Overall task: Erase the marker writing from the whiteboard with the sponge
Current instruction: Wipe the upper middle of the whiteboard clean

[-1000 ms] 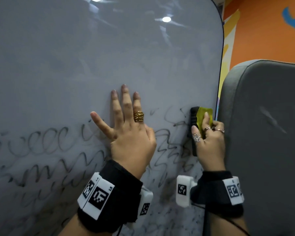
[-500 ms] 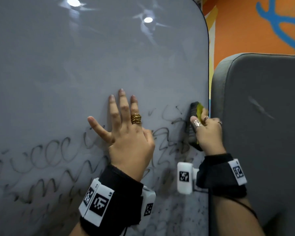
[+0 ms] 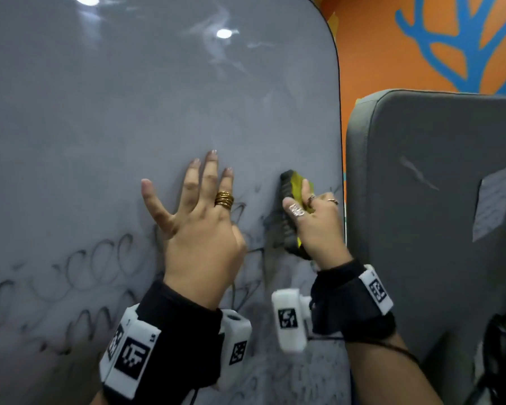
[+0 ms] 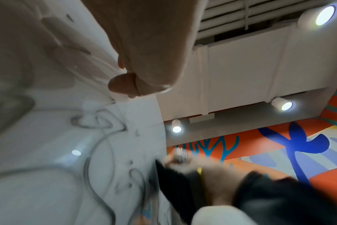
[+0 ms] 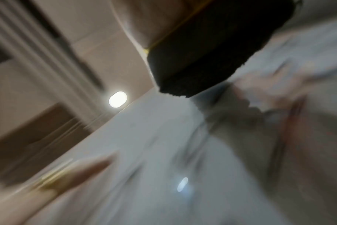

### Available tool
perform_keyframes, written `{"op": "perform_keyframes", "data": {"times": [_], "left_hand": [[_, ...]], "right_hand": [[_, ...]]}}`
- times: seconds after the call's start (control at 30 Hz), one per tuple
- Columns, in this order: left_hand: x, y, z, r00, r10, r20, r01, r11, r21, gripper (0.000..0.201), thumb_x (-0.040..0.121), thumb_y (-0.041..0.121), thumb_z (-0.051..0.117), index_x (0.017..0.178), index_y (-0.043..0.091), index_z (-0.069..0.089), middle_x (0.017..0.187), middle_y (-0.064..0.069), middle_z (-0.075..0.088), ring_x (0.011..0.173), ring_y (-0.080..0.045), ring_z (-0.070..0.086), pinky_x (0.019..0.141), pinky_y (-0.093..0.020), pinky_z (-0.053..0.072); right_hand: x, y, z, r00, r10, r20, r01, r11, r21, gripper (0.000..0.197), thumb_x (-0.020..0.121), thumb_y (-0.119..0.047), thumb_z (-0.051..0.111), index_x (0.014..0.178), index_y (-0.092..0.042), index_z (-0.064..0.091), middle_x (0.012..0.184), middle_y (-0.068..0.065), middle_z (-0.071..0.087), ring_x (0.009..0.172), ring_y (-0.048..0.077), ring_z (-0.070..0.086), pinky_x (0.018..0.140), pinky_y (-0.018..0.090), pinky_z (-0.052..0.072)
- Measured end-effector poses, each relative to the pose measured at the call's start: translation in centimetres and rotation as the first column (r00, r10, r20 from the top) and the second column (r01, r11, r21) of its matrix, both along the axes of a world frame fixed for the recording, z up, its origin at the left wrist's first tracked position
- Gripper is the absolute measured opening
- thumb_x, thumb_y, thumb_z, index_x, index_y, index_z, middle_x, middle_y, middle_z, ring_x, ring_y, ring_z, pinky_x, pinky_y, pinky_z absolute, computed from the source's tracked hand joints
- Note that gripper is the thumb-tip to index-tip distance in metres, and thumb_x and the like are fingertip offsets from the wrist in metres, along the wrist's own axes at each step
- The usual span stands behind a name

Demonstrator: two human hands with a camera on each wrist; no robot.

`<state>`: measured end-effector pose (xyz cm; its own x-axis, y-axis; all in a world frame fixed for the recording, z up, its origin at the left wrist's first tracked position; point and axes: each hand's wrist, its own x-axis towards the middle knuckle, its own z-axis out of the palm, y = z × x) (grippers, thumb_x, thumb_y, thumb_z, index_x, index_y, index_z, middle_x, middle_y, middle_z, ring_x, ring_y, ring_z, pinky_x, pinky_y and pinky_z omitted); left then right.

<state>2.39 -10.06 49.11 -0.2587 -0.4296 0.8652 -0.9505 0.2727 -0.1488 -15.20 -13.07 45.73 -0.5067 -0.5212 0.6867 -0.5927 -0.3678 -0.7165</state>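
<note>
An upright whiteboard (image 3: 158,97) fills the left of the head view, with looping black marker writing (image 3: 100,261) across its lower part. My left hand (image 3: 199,217) lies flat on the board, fingers straight and spread, a gold ring on one. My right hand (image 3: 316,223) grips a yellow sponge with a black scrubbing face (image 3: 288,211), pressed against the board near its right edge. The left wrist view shows the board (image 4: 48,152) and the blurred sponge (image 4: 175,182). In the right wrist view the sponge's black face (image 5: 212,50) is blurred by motion.
A grey padded panel (image 3: 438,229) with a paper note (image 3: 491,206) stands just right of the board's edge. Behind it is an orange wall (image 3: 377,54) with a blue branching pattern. The board's upper part is wiped, with faint smears.
The right hand has slid the sponge a little leftward and downward over the scribbles by the right edge, which look more smeared. The left hand stays flat on the board.
</note>
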Motion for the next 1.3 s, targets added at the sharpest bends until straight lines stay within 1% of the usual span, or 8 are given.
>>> {"op": "perform_keyframes", "data": {"times": [0.13, 0.37, 0.53, 0.77, 0.87, 1.03, 1.17, 1.3], "left_hand": [[1.4, 0.1, 0.1, 0.997, -0.023, 0.068, 0.022, 1.000, 0.011, 0.069, 0.065, 0.018, 0.040, 0.132, 0.016, 0.056, 0.150, -0.006, 0.037, 0.137, -0.020, 0.036, 0.105, -0.054, -0.017], [2.9, 2.2, -0.6, 0.999, 0.046, -0.015, -0.046, 0.998, -0.041, 0.067, 0.073, 0.020, 0.042, 0.140, 0.013, 0.046, 0.156, -0.009, 0.022, 0.143, -0.028, 0.018, 0.106, -0.057, -0.016], [4.3, 2.5, -0.1, 0.989, 0.147, -0.001, -0.147, 0.988, 0.043, 0.073, 0.074, 0.023, 0.022, 0.144, 0.015, 0.039, 0.156, -0.008, 0.021, 0.144, -0.029, 0.015, 0.103, -0.062, -0.011], [5.3, 2.3, 0.4, 0.996, 0.081, 0.034, -0.083, 0.995, 0.046, 0.066, 0.077, 0.016, 0.037, 0.143, 0.015, 0.041, 0.156, -0.006, 0.023, 0.144, -0.027, 0.017, 0.100, -0.061, -0.019], [5.5, 2.4, 0.4, 0.998, 0.045, 0.045, -0.048, 0.996, 0.080, 0.066, 0.080, 0.017, 0.041, 0.146, 0.015, 0.035, 0.158, -0.006, 0.016, 0.145, -0.027, 0.010, 0.096, -0.060, -0.026], [5.9, 2.2, 0.4, 0.997, -0.030, 0.077, 0.025, 0.997, 0.067, 0.070, 0.083, 0.020, 0.030, 0.152, 0.016, 0.017, 0.159, -0.004, -0.003, 0.146, -0.025, -0.007, 0.088, -0.060, -0.033], [6.1, 1.8, 0.2, 0.998, -0.031, 0.046, 0.028, 0.998, 0.057, 0.068, 0.082, 0.018, 0.039, 0.149, 0.016, 0.027, 0.160, -0.004, 0.003, 0.146, -0.024, -0.002, 0.092, -0.060, -0.031], [5.6, 2.0, -0.4, 0.995, 0.102, 0.016, -0.101, 0.994, -0.045, 0.069, 0.079, 0.018, 0.031, 0.148, 0.020, 0.031, 0.158, -0.013, 0.007, 0.143, -0.031, 0.010, 0.103, -0.064, -0.012]], "right_hand": [[-4.9, -0.4, 2.5, 0.902, 0.076, 0.425, -0.089, 0.996, 0.013, 0.028, 0.083, -0.020, 0.065, 0.089, 0.007, 0.067, 0.082, 0.002, 0.049, 0.082, 0.014, 0.044, 0.077, 0.031, 0.038], [4.0, 2.2, 0.3, 0.982, 0.185, 0.026, -0.186, 0.981, 0.055, 0.026, 0.082, -0.032, 0.062, 0.069, -0.010, 0.062, 0.073, 0.003, 0.050, 0.087, 0.021, 0.052, 0.084, 0.036, 0.042], [1.2, 1.7, 3.2, 0.938, 0.066, 0.341, -0.073, 0.997, 0.007, 0.037, 0.085, -0.021, 0.064, 0.052, -0.019, 0.046, 0.057, -0.005, 0.039, 0.062, 0.015, 0.038, 0.066, 0.033, 0.033], [7.6, 3.4, 2.7, 0.959, 0.228, 0.168, -0.237, 0.971, 0.037, 0.024, 0.085, -0.016, 0.063, 0.062, -0.011, 0.059, 0.070, -0.002, 0.048, 0.072, 0.012, 0.045, 0.069, 0.030, 0.036], [8.5, 4.5, 3.0, 0.930, 0.317, 0.188, -0.326, 0.945, 0.019, 0.024, 0.088, -0.010, 0.060, 0.083, 0.013, 0.064, 0.083, 0.000, 0.057, 0.067, 0.008, 0.049, 0.065, 0.021, 0.039], [4.7, 4.3, 6.0, 0.933, -0.034, 0.359, -0.020, 0.989, 0.145, 0.026, 0.087, -0.018, 0.062, 0.065, -0.010, 0.052, 0.056, 0.001, 0.035, 0.048, 0.013, 0.037, 0.045, 0.023, 0.030], [7.8, 4.5, 4.4, 0.932, 0.114, 0.343, -0.159, 0.982, 0.106, 0.033, 0.088, -0.015, 0.059, 0.057, -0.014, 0.047, 0.053, -0.004, 0.041, 0.041, 0.007, 0.040, 0.048, 0.024, 0.036], [10.4, 4.3, 1.5, 0.964, 0.214, 0.159, -0.232, 0.967, 0.108, 0.045, 0.067, -0.044, 0.063, 0.063, 0.000, 0.058, 0.065, 0.001, 0.056, 0.071, 0.018, 0.056, 0.071, 0.040, 0.046]]}}
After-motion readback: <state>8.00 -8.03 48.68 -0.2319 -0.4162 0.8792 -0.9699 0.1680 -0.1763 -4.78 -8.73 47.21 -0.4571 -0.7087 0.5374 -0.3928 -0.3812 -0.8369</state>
